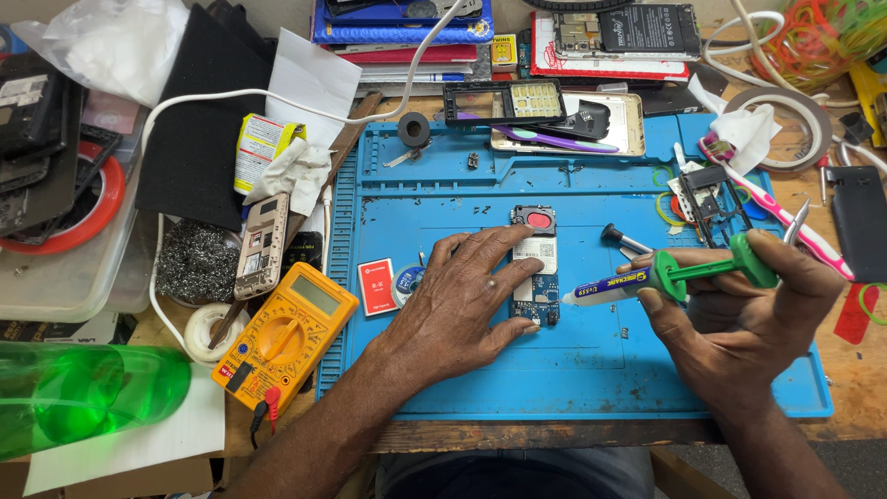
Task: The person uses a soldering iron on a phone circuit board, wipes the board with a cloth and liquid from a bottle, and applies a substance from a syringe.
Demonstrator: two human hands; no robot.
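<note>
The right hand point(739, 305) pinches a green-plunger syringe point(647, 277), its tip just beside the phone circuit board point(536, 273) that the left hand's point(462, 300) spread fingers pin onto the blue mat point(591, 370), yellow multimeter point(286, 333) farther left.

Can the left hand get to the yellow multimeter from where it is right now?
Probably yes. The left hand rests on the circuit board, and the yellow multimeter lies uncovered just beside that forearm, with nothing standing between them.

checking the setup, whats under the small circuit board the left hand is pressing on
The circuit board lies flat on the blue repair mat. The left hand fingers cover its left edge, so anything beneath there stays hidden.
</note>
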